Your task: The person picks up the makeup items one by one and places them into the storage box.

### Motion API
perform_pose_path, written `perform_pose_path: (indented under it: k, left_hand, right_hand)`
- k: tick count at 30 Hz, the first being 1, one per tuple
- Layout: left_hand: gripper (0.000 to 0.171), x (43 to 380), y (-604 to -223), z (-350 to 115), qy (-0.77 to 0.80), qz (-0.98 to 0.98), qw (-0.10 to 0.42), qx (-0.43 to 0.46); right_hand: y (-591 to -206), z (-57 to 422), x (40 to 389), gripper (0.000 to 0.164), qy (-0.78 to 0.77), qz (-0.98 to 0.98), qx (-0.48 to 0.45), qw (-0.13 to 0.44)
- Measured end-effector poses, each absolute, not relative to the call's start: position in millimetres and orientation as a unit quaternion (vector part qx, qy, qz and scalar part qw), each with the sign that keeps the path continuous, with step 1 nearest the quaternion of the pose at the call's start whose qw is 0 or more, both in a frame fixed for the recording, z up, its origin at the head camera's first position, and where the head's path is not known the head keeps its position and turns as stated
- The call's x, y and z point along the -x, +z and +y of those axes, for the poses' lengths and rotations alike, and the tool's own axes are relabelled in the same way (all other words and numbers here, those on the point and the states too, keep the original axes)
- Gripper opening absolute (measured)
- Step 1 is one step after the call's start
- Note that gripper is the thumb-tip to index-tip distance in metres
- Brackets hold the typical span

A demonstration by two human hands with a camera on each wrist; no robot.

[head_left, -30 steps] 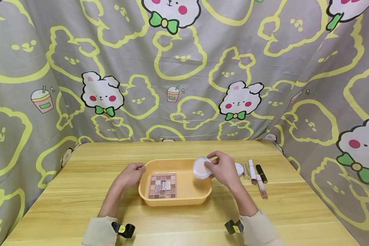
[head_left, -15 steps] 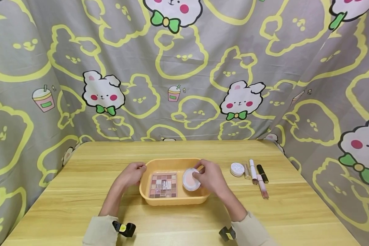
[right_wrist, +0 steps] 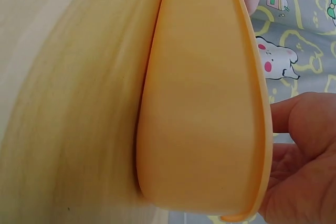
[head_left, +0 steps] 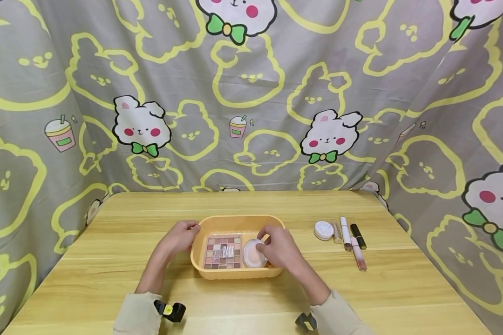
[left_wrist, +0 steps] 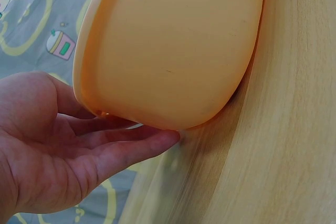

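A yellow plastic basket (head_left: 238, 273) rests on the wooden table. In its left part lies a flat eyeshadow palette (head_left: 222, 252) with many coloured squares. My left hand (head_left: 179, 238) holds the basket's left end, the thumb and fingers around its rim; in the left wrist view the fingers (left_wrist: 139, 148) lie against the outer wall. My right hand (head_left: 282, 247) reaches over the right rim and pinches a round, clear-cased powder compact (head_left: 253, 254) low in the basket, just right of the palette. In the right wrist view the basket wall hides the compact and the fingertips.
Right of the basket lie a round white case (head_left: 323, 230), a small clear tube (head_left: 337, 232), a white tube (head_left: 345, 233), a pink lip gloss tube (head_left: 358, 255) and a black tube (head_left: 358, 236). A patterned curtain (head_left: 251, 102) stands behind the table.
My right hand has carried the powder compact left and down, from over the basket's right rim to beside the palette. My left hand stays on the basket's end.
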State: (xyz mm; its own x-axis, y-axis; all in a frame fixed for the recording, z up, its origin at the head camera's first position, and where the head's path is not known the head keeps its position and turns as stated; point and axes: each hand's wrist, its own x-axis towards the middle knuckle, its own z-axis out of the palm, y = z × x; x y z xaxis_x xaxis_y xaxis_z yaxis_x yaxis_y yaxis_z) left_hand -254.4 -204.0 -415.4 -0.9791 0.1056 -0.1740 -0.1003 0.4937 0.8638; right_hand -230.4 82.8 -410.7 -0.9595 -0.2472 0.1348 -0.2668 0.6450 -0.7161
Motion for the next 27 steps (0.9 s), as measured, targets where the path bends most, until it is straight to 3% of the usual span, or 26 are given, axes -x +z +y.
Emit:
perform_pose_path:
  k: [14, 27]
  left_hand:
    - [0.042, 255.3, -415.5, -203.9, 0.495, 0.863, 0.102, -0.006]
    - [0.037, 255.8, -417.1, -204.1, 0.494, 0.864, 0.097, -0.005]
  right_hand:
    - [-410.8, 81.8, 229.7, 0.006, 0.351, -0.924, -0.151, 0.003]
    - [-412.4, 77.5, 225.4, 0.022, 0.296, -0.942, -0.156, -0.004]
